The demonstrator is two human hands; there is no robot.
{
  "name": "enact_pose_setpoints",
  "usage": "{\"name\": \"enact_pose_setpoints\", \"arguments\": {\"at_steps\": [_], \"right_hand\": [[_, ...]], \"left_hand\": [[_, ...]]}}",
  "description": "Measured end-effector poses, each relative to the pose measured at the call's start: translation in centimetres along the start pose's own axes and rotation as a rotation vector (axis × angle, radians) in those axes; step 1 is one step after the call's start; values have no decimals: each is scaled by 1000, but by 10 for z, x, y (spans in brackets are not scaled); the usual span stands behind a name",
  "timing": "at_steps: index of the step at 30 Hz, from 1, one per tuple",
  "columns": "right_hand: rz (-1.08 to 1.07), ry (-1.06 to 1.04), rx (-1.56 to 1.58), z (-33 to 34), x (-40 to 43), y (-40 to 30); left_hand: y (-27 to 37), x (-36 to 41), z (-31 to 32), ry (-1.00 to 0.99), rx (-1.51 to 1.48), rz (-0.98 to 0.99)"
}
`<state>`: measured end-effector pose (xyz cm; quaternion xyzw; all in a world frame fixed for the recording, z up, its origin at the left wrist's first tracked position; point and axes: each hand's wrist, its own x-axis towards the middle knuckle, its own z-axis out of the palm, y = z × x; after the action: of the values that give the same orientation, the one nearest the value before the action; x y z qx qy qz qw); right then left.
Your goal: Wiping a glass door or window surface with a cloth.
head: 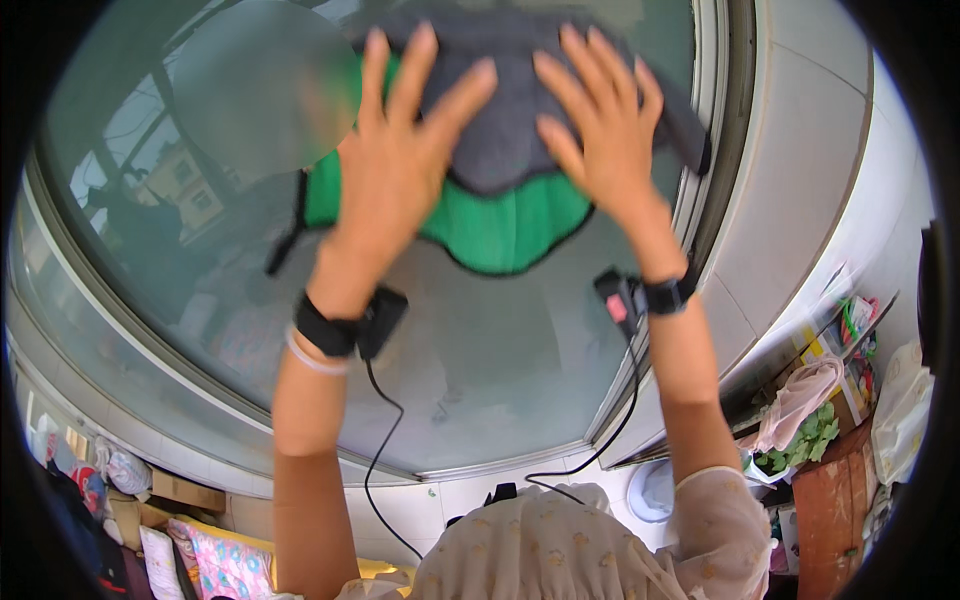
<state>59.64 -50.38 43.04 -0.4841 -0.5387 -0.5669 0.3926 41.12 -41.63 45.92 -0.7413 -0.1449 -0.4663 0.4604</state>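
A grey and green fabric piece with black edging (517,225) lies spread against a glass pane (495,360) in a metal frame. Its lower edge is scalloped; a black strap end sticks out at the left and a grey band reaches right. My left hand (394,157) is over its left part with fingers spread. Over the grey part on the right is my right hand (611,135), its fingers also apart. Neither hand is closed around the fabric. Motion blur hides whether the fingertips touch it. Each wrist wears a black strapped device (384,322) with a cable.
The metal door frame (724,172) runs along the right, beside a tiled wall (810,97). Lower right are a white bucket (651,491), leafy greens (802,439) and a reddish-brown wooden board (836,510). Lower left hold a cardboard box (187,489) and flowered fabric (229,559).
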Motion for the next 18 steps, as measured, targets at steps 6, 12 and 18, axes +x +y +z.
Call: {"name": "enact_pose_setpoints", "arguments": {"at_steps": [6,12,18], "right_hand": [[52,-175,69,12,-157,-36],[-96,-108,-55,-12,-7,28],[-225,55,-87,-27,90,63]], "left_hand": [[59,-108,11,-340,-308,160],[-4,18,-16,-122,-98,126],[-25,96,-15,114,106,101]]}}
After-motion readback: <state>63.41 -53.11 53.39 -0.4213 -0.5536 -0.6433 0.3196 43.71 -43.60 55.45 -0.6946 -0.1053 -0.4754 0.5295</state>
